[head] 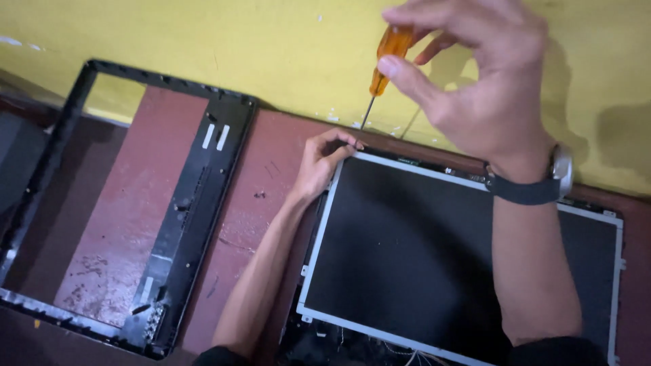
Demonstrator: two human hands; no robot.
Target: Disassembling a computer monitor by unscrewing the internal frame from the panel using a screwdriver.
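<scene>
Yellow wall, scuffed along its foot, backs a dark red-brown floor [264, 203] where the work is laid out. Flat on that surface, at the right of the view, lies a bare flat display panel [407, 251], dark glass in a thin silver metal frame, its far edge close to the wall. The left hand [322, 163] rests on the panel's far left corner, fingers curled over the frame edge and pressed against it, seemingly steadying it. Above that corner the right hand [481, 88] holds a screwdriver [383, 68] with an amber handle, pinched between thumb and fingers, the other fingers loosely bent; a wristwatch [542, 179] sits on that wrist. The thin shaft slants down, and its tip hangs near the left fingertips, though whether it touches a screw or the frame is hard to tell from this angle.

By the look of it, the step in hand is working on a fastener at that corner of the panel frame. The next move calls for seating the tip squarely in the screw head and keeping the corner pinned so the panel does not shift.

Loose wires [380, 349] show at the panel's near edge. Well to the left lies a black plastic bezel [196, 203], an open rectangle with the floor showing through it.
</scene>
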